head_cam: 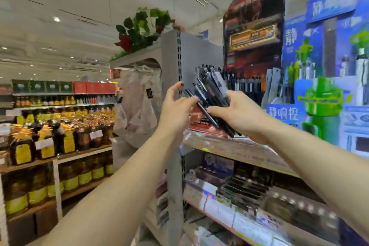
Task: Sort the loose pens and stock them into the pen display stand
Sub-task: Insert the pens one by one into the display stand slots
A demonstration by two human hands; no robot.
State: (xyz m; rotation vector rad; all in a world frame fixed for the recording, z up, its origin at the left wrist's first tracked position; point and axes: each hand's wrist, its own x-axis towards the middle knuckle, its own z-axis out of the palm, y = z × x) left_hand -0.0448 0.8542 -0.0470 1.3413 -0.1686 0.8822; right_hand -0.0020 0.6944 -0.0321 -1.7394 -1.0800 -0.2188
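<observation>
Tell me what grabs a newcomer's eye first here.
At centre, the right hand grips a bundle of black pens while the left hand pinches one pen from it. Behind stands the pen display stand; a bright blue-green display fills the right.

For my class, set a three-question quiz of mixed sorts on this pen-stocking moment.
1. True or false: the right hand grips a bundle of black pens.
2. The left hand pinches: A) one pen B) a bottle C) nothing.
3. Fill in: stocked pens stand in the display stand, directly ____ the bundle.

Key: 1 true; 2 A; 3 behind.
</observation>
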